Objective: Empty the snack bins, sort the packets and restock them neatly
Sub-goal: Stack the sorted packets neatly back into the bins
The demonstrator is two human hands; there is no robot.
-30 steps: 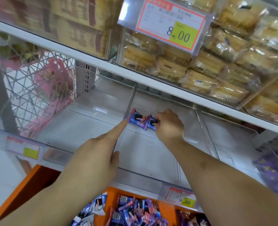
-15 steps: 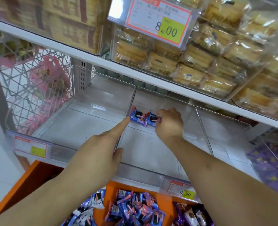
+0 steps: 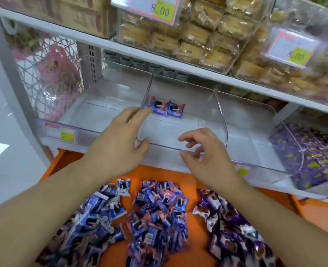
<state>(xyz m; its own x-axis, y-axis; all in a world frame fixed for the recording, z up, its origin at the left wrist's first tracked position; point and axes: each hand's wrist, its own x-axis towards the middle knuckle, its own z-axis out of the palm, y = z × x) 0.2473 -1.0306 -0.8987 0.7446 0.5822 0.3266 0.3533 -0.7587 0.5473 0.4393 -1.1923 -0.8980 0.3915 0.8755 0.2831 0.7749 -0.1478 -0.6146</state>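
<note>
Two blue snack packets stand side by side at the back left of the clear middle bin. My left hand rests on the left wall of that bin, fingers spread, fingertips close to the packets. My right hand hovers at the bin's front edge, fingers apart and holding nothing. On the orange surface below lie three heaps: blue-and-white packets, blue-and-pink packets, and purple-and-white packets.
The left bin and the right bin hold nothing. A bin of purple sweets stands at far right. Bins of yellow pastries fill the upper shelf, with price tags. A wire basket is at left.
My right hand let go of the second packet and drew back to the bin's front edge. My left hand opened from pointing. The view tilted down, showing the heaps.
</note>
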